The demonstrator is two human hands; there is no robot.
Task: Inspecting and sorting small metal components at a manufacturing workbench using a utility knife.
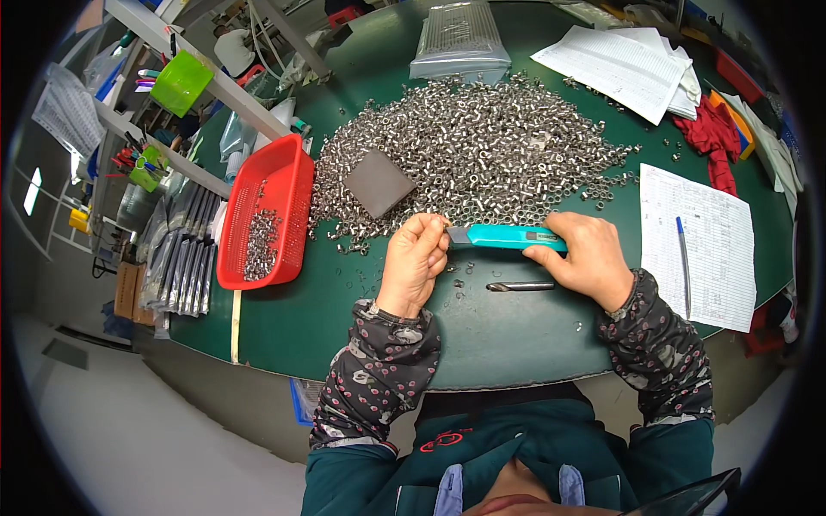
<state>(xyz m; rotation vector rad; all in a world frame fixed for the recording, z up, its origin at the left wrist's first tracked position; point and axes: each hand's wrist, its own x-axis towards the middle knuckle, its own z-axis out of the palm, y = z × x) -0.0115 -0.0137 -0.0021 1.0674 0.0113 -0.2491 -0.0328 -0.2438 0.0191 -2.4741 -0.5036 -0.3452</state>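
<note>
In my right hand (592,260) is a teal utility knife (503,237), gripped by its handle and pointing left. The knife's tip meets the fingers of my left hand (415,262), which are pinched together. A small metal part, mostly hidden, seems to sit in that pinch. Just beyond both hands spreads a large heap of small metal rings (482,146). A dark square block (379,183) rests on the heap's near left side. Below the knife lies a fluted drill bit (520,286), with several loose rings and shavings around it on the green table (516,335).
At the left stands a red plastic basket (297,232) holding some rings. Right of the heap are a printed sheet (714,284) with a blue pen (683,267) and a red cloth (712,142). More papers (615,69) and a clear plastic bag (460,39) lie at the back.
</note>
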